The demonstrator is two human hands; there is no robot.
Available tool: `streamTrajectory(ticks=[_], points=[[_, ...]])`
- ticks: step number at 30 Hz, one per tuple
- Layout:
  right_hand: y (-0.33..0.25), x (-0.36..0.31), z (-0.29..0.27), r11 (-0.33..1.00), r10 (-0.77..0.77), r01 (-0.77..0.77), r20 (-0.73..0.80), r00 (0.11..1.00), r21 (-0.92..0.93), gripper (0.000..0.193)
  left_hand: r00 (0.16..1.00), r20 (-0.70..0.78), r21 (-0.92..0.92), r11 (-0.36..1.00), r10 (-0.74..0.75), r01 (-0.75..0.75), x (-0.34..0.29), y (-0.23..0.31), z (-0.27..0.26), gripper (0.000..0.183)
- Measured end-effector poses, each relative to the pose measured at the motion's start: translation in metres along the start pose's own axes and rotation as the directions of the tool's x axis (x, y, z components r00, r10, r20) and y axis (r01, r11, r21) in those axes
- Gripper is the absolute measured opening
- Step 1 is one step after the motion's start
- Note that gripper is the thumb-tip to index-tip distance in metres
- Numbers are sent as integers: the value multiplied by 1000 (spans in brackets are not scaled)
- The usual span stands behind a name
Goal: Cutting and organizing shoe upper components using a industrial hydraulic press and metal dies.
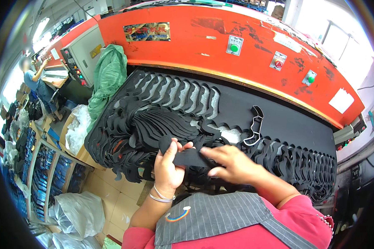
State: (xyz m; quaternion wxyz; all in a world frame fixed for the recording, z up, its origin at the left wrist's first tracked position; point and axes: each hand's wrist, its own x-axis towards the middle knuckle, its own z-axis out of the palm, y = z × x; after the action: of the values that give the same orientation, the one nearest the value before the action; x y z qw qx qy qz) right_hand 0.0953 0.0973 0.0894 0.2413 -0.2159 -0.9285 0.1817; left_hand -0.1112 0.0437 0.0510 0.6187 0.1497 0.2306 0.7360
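Between my hands is a curved piece of black sheet material (189, 158), soft-looking, with a rounded left end. My left hand (168, 171) is closed on that end, thumb on top. Over its right end reaches my right hand (230, 162), thumb and forefinger apart, the fingertips touching or close to the edge. Just beyond my left hand fans a pile of similar black cut pieces (164, 126). A thin metal cutting die (255, 128), long and wavy, lies on the black sheet to the right.
A red-orange machine beam (187, 43) with green and red buttons spans the far side. Rows of cut-out strips (176, 93) cover the black bed. Green sacking (108, 76) hangs at left, beside a control box (85, 54). Shelves (47, 178) and plastic bags (81, 213) stand lower left. A person (39, 87) is farther off.
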Motion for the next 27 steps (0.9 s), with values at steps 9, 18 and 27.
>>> streamTrajectory(ticks=[9, 18, 27], points=[[120, -65, -6, 385, 894, -864, -102, 437, -324, 86, 864, 275, 942, 60, 422, -329, 66, 6, -29, 61], [143, -65, -21, 605, 774, -791, -163, 612, -93, 92, 706, 681, 726, -303, 193, -618, 97, 8, 44, 31], [195, 33, 13, 752, 580, -586, -119, 806, -303, 93, 858, 504, 728, -488, -94, -481, 174, -126, -28, 35]])
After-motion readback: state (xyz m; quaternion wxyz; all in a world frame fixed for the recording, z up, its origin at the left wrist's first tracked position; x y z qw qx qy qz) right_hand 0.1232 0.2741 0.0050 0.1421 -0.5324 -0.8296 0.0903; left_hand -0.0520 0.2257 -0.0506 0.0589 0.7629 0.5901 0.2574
